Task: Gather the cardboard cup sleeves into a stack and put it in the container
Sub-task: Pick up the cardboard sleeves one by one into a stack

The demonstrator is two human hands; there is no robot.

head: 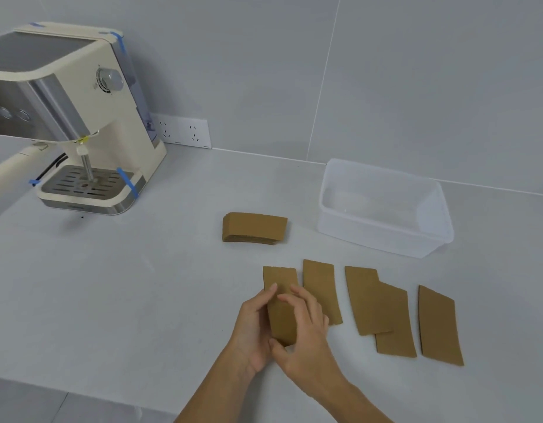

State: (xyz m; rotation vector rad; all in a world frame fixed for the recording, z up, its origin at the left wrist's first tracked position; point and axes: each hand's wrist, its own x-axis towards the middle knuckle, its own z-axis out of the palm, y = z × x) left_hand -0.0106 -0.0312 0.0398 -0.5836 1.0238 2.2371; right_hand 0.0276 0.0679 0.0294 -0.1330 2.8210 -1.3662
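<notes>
Both hands hold one brown cardboard sleeve near the counter's front middle. My left hand grips its left edge, and my right hand covers its right side and lower end. To the right lie more flat sleeves: one right beside the hands, two overlapping ones, and one farthest right. A neat stack of sleeves rests further back. The clear plastic container stands open at the back right, with nothing inside.
A cream espresso machine with blue tape strips stands at the back left. A white socket strip sits on the grey tiled wall. The counter's front edge runs below my forearms.
</notes>
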